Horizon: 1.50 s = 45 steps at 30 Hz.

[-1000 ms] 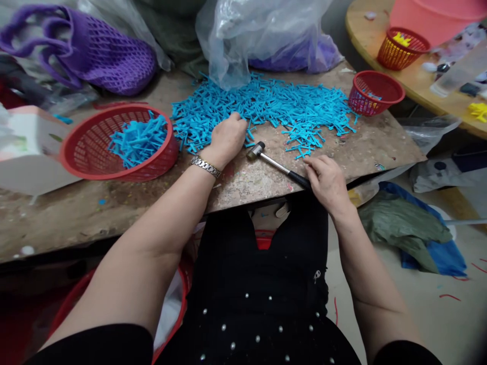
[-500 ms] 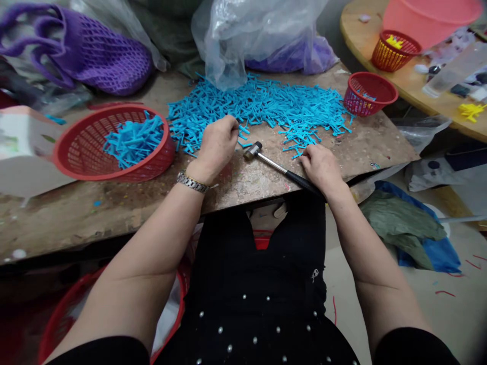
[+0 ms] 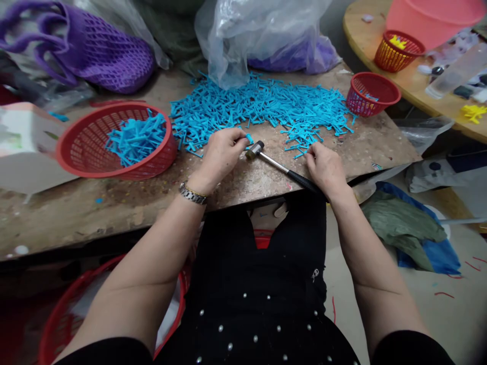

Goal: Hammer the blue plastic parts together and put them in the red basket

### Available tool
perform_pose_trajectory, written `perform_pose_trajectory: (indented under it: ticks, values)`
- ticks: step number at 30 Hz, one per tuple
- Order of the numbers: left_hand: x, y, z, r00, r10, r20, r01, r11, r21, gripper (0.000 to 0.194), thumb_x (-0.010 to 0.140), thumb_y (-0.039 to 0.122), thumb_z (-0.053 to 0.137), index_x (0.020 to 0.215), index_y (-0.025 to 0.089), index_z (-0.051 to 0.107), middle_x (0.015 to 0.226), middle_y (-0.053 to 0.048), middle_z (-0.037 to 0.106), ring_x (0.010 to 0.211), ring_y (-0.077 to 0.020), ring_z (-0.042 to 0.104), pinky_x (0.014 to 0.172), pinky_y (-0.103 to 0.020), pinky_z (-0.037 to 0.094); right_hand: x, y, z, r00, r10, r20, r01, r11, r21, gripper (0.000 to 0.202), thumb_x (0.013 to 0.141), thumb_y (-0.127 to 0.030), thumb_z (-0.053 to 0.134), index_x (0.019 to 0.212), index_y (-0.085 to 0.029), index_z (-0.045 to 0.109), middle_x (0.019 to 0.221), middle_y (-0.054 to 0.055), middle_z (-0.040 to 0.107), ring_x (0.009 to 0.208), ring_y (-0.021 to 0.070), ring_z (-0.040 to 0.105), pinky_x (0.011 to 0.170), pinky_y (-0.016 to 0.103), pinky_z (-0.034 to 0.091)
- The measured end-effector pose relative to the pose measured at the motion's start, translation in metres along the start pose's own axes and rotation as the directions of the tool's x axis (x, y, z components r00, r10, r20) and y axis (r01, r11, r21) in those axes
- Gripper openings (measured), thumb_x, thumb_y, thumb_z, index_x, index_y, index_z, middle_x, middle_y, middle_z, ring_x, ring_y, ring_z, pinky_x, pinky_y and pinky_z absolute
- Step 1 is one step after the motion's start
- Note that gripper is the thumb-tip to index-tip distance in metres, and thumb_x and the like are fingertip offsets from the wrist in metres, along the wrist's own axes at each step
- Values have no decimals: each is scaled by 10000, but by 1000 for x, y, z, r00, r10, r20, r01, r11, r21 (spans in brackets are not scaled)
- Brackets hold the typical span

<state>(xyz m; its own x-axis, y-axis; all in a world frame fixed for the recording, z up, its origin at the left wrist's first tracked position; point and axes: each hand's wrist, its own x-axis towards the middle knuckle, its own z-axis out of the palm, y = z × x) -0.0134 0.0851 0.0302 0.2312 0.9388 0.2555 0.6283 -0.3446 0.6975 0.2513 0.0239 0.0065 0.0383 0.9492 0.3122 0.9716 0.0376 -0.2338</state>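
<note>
Blue plastic pieces (image 3: 262, 101) lie in a wide heap on the worn table. My left hand (image 3: 224, 152), with a metal watch on its wrist, pinches a blue piece (image 3: 249, 138) that sticks out past the fingertips. Just beside it rests the head of a small hammer (image 3: 270, 161), whose black handle points toward my right wrist. My right hand (image 3: 323, 165) is closed at the near right edge of the heap, its fingertips by a blue piece; what they hold is too small to make out. A red basket (image 3: 72, 152) at the left holds more blue pieces.
A small red basket (image 3: 373, 83) stands right of the heap. Clear plastic bags (image 3: 262, 30) lie behind it, and a purple mesh bag (image 3: 110, 50) is at the back left. A white box (image 3: 34, 157) sits at the left. A round table (image 3: 361, 40) is at the right.
My left hand has moved slightly down and toward the hammer head, away from the heap, and a blue piece now shows at its fingertips. My right hand has hardly moved.
</note>
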Motion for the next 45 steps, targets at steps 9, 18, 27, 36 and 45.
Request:
perform_pose_trajectory:
  ticks: [9,18,27,36,45]
  values:
    - [-29,37,11,953,10,304,120,906,-405,186,842,290,619,687,187,619,580,27,528,535,-104,471,540,-249,366,-17,-25,-24,968,-248,-31,248,942,225,234,989,-229,427,905,-220,645,916,74,702,886,219,629,803,311,446]
    - [-46,43,21,895,88,436,164,847,-506,176,839,296,637,710,181,606,577,32,507,522,-87,423,501,-224,319,-31,-34,-30,953,-301,-48,287,835,469,218,980,-244,483,895,-217,682,910,58,707,883,204,646,824,326,494]
    - [-61,44,28,935,105,337,116,810,-575,202,893,333,628,750,192,612,575,36,500,500,-87,408,495,-240,310,-41,-47,-4,992,93,86,-116,389,914,259,829,-390,690,1022,-235,614,787,-30,663,688,141,638,666,282,533]
    - [-69,49,35,943,310,123,-208,835,-509,207,912,232,567,713,178,595,740,-5,585,751,-137,562,713,-269,447,-49,-61,-3,971,99,216,-231,167,959,351,782,-516,772,722,-215,602,640,-52,558,589,84,496,549,212,432]
    - [-77,47,42,953,293,80,-226,859,-459,165,917,203,575,769,176,644,846,-30,655,851,-155,612,805,-291,490,-54,-62,2,974,158,164,-195,200,960,251,820,-443,747,774,-212,659,682,-50,605,615,83,529,583,220,446]
